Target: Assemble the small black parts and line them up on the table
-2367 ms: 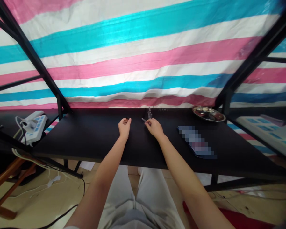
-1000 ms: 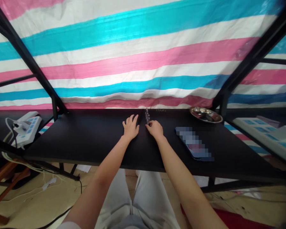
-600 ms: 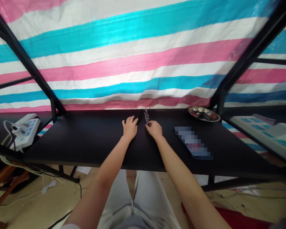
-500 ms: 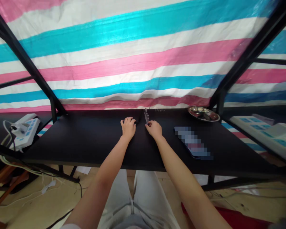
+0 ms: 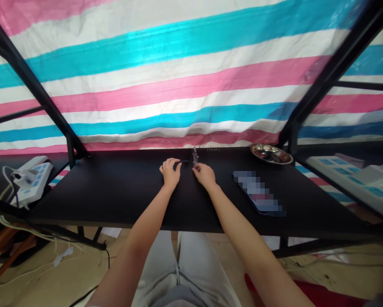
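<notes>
On the black tabletop (image 5: 114, 187), a short line of small, clear-greyish pieces (image 5: 195, 156) runs away from me. At its near end is my right hand (image 5: 204, 174), with thumb and fingers pinched together; what they hold, if anything, is too small to name. To the left, my left hand (image 5: 170, 174) curls with thumb and index tips close together. A thin dark shape (image 5: 185, 160) lies beside those tips, hard to make out against the black top. Several tiny pale pieces (image 5: 213, 150) form another row near the back edge.
A shiny round metal dish (image 5: 271, 154) stands at the back right. A blurred-out flat object, perhaps a phone (image 5: 258, 194), lies right of my right arm. White power strips (image 5: 34, 181) sit at the left. Black frame posts (image 5: 34, 85) and a striped sheet (image 5: 178, 94) enclose the table.
The thumb of my left hand has moved away from the other fingers, leaving a visible gap at their base. My right hand has shifted very slightly left along with the view.
</notes>
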`<state>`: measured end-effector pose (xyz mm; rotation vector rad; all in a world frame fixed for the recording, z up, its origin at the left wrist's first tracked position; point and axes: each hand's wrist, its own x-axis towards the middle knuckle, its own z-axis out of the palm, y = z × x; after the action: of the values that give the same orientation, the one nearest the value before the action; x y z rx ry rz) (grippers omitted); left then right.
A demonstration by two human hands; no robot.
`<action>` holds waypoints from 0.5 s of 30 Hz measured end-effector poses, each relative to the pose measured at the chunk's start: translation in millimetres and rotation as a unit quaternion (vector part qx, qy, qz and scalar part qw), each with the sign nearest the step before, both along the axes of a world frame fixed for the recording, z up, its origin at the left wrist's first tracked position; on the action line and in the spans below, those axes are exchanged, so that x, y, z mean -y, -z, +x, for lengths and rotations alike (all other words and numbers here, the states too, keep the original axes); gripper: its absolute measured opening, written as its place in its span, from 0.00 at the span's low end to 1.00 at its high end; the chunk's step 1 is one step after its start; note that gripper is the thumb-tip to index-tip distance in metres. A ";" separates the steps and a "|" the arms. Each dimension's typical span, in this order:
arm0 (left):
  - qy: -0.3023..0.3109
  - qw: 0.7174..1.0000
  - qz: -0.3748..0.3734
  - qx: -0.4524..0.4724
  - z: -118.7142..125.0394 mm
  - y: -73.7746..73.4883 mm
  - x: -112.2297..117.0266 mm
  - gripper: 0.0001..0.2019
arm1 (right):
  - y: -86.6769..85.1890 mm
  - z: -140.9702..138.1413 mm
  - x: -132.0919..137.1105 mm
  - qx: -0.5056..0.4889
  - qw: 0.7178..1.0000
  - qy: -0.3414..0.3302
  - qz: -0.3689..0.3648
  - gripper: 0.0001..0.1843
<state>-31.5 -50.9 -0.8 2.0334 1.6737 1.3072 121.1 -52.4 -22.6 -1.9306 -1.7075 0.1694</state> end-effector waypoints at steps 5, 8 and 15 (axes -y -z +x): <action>0.005 1.000 0.008 -0.008 1.1 -5.4 4.4 0.07 | -3.4 -5.4 1.6 0.011 0.999 -0.031 0.038 0.09; 0.000 1.000 0.003 -0.016 1.3 -7.0 5.6 0.07 | -4.0 -7.1 2.5 0.019 0.997 -0.051 0.047 0.09; 0.008 0.998 0.056 -0.040 0.7 -4.3 5.2 0.06 | -8.6 -8.5 6.8 0.037 0.996 -0.075 0.039 0.07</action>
<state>-30.8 -56.2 3.5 2.1838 1.6477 1.3602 112.6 -59.2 -14.0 -1.7726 -1.8801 0.0850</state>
